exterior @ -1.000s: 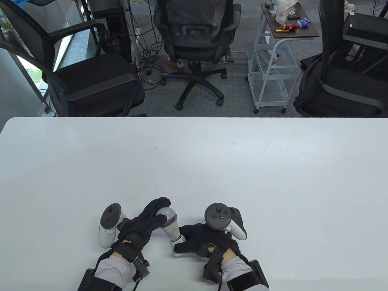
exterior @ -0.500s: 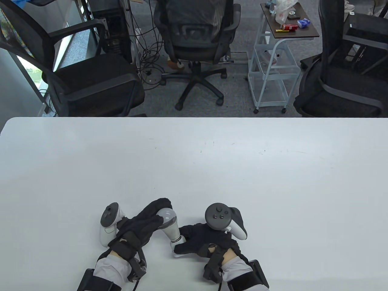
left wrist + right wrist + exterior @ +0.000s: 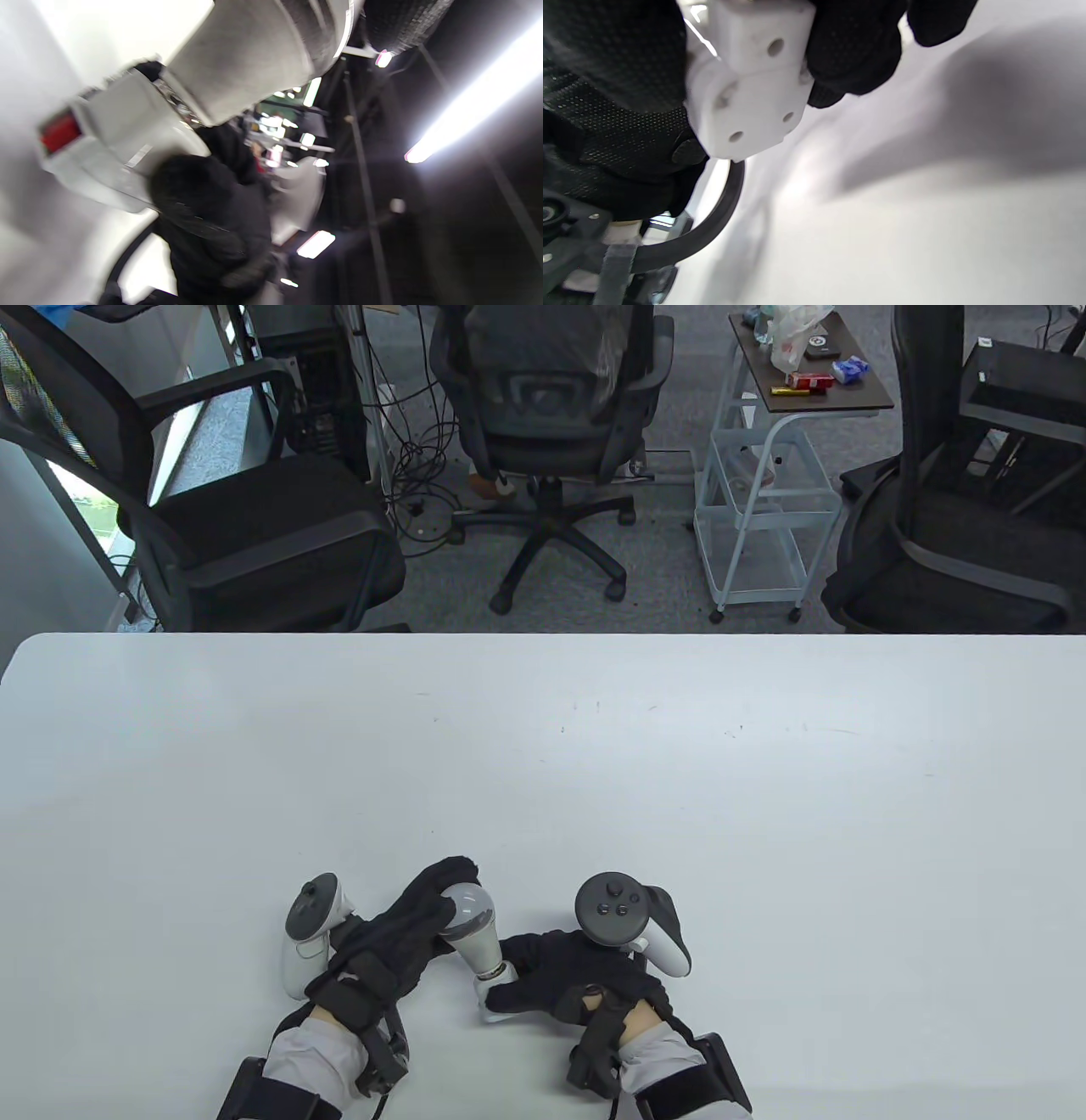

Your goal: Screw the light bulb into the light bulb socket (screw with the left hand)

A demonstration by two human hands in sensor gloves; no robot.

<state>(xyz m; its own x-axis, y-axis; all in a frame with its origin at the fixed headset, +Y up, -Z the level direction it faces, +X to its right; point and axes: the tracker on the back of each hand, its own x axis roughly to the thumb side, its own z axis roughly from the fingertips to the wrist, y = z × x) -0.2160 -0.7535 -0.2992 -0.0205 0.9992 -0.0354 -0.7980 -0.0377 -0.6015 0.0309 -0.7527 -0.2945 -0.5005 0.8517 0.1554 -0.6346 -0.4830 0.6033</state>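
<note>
1. The light bulb [image 3: 472, 920] is smooth and round on top, with a white neck that gets thin at the bottom. It leans over the near edge of the flat white table [image 3: 764, 814].
2. The left hand [image 3: 399, 937], in a black knit glove, curls around the round top and grips it.
3. The right hand [image 3: 568, 976] holds the white plastic light bulb socket [image 3: 751, 84]. Its blocky base has small round holes.
4. The bulb's neck sits in the socket.
</note>
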